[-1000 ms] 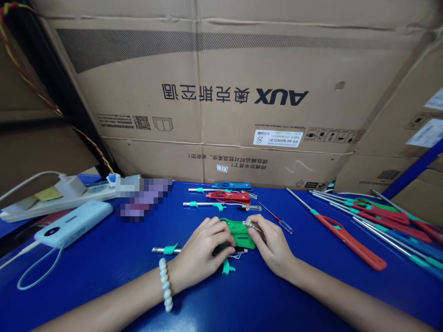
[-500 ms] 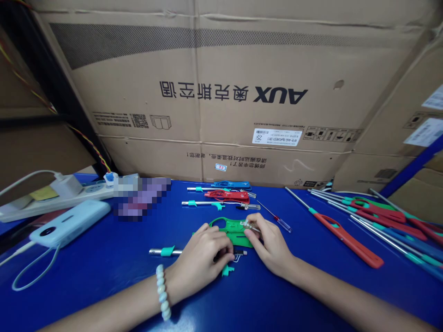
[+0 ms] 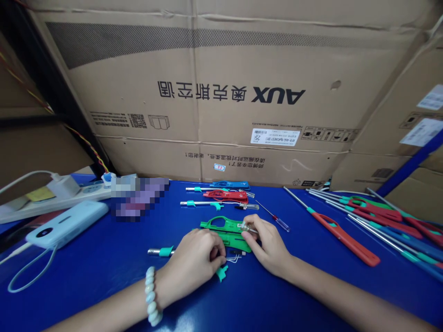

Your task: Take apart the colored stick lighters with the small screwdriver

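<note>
Head view: green plastic lighter shell [image 3: 224, 229] lies flat on the blue table [image 3: 104, 258], near centre, long axis roughly left-right, tilted a little; the loop-handle end points left, the other end sits under the right hand. The shell is thin moulded plastic, matte, with a cut-out loop and a slot along its length. Right hand [image 3: 270, 246] has its fingertips pinched on a small clear part [image 3: 246, 226] at the shell's right end, touching it. Left hand [image 3: 197, 260] is curled, fingers clenched around the handle end of a metal tube [image 3: 155, 251] whose free end points left; the tube is a thin, shiny rod with a teal collar [image 3: 166, 251] on it. A small teal trigger piece [image 3: 222, 273] lies on the table just beside the left fingers, thin white wires [image 3: 234, 259] next to it. White bead bracelet [image 3: 151, 296] on the left wrist. Behind the shell: red half-built lighter [image 3: 226, 196] and blue one [image 3: 230, 185], both lying left-right, tubes pointing left. A thin screwdriver [image 3: 275, 217] with a clear handle lies diagonally near the right hand. Right side: a row of long finished lighters [image 3: 349, 240], red and green grips, steel tubes pointing up-left. Left: white power bank [image 3: 65, 224] with cable, power strip [image 3: 51, 196]. Big cardboard box [image 3: 221, 83] along the back, print upside down.
</note>
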